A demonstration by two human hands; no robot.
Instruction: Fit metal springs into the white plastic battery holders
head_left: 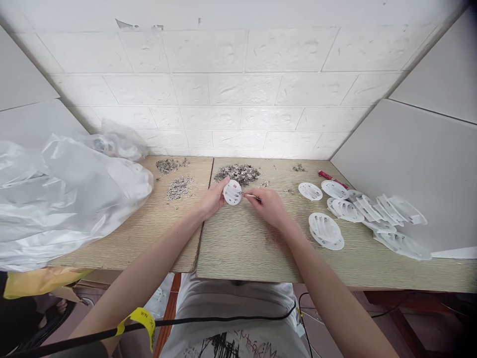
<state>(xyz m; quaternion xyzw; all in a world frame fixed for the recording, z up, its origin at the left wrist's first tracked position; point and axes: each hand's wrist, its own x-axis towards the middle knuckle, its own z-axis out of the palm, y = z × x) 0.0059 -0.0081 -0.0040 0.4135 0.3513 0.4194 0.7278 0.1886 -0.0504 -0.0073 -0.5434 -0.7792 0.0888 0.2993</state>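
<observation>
My left hand (213, 200) is closed around a round white plastic disc (233, 192), holding it tilted up just above the wooden table (242, 243). My right hand (269, 205) pinches a thin metal tool (250, 196) whose tip touches the disc's right edge. Just beyond both hands lies a pile of small metal pieces (238, 173).
Two smaller heaps of metal bits (179, 187) lie at the back left. A large clear plastic bag (63, 194) covers the left end. Several white discs (367, 211) are spread at the right, with a red tool (330, 176) behind them. White panels wall both sides.
</observation>
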